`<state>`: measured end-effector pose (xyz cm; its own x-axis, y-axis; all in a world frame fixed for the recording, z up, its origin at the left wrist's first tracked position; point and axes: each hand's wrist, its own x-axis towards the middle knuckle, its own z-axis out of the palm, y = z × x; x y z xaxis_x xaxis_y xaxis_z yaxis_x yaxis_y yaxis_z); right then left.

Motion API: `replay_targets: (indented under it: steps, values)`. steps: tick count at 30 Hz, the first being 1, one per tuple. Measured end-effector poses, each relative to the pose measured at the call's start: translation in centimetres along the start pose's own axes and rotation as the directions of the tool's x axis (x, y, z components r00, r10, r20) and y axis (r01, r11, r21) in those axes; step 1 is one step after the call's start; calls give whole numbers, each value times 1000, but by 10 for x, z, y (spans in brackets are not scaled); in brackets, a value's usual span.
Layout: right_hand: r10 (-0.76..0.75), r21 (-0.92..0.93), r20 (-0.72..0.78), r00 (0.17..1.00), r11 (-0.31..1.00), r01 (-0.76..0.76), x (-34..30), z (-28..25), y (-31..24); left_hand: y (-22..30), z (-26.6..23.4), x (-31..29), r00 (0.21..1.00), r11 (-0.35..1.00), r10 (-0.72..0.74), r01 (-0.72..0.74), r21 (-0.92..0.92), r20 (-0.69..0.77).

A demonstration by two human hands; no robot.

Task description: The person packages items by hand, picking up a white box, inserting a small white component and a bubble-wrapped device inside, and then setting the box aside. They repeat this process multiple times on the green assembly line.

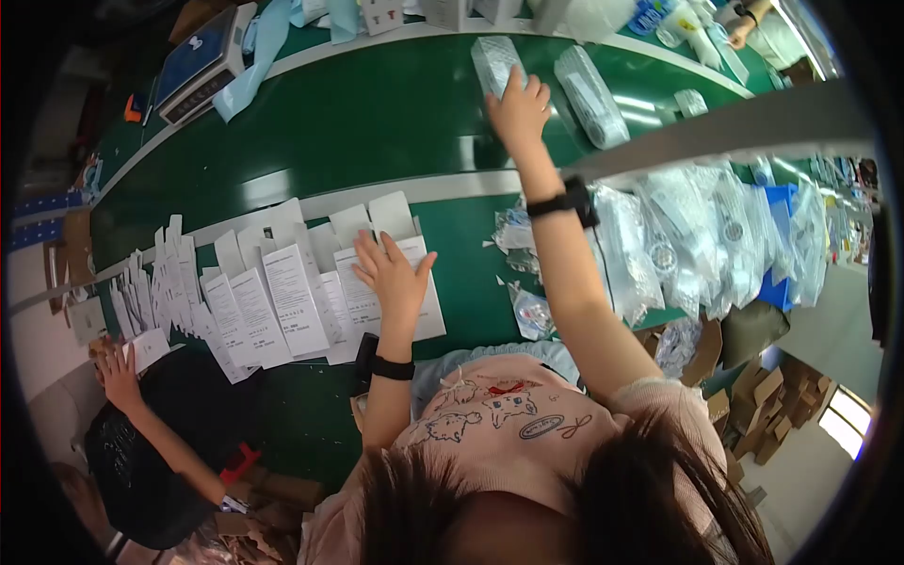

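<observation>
- Green table [461,282] in a busy workroom, crossed by a pale rail [461,185], its edges bowed by the lens.
- Nearest, the left hand [391,278], with a black band at the wrist, lies over the right end of a row of white printed cartons [295,297]. Its fingers are spread wide and grip nothing; whether they press on the cardboard, I cannot tell.
- Those cartons overlap side by side, flaps raised at their far ends. To their left, narrow folded white cardboard pieces [174,282] stand closely packed.
- At the left edge, a co-worker's hand [118,377] is beside a white piece of card.
- Right of the person's right forearm, clear plastic bags [626,254] are heaped, a blue bin [780,245] showing behind them.
- Beyond the rail, the right hand [521,113] reaches to a bubble-wrapped pack [494,61]. Its fingers overlap the pack's near end, somewhat apart; whether they grasp it, I cannot tell.
- Just right of that, a second bubble-wrapped pack [591,99] lies slanted.
- Farther out, a blue-and-white box [200,61] stands at upper left; at upper right, another person's hand [742,30] shows.
</observation>
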<state>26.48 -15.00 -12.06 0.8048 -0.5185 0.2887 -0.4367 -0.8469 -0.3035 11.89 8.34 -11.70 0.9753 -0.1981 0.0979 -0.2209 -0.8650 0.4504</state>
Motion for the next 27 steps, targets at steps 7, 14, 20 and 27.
replay_targets:
  steps: [7, 14, 20, 27]
  values:
    - [87, -97, 488, 869, 994, -45, 52, 61, 7, 7, -13, -1, 967, 996, -78, 62, 71, 243]
    - [-191, 845, 264, 945, 519, -131, -14, -51, 14, 22, -24, 2, 974, 858, 225, -193, -477, 10]
    - [153, 928, 368, 917, -127, -351, -86, -145, 13, 25, -24, 6, 994, 719, 103, -57, -693, 25]
    - [268, 853, 453, 850, -407, -327, -116, -140, -11, 34, -8, 6, 984, 691, 128, 3, -723, 127]
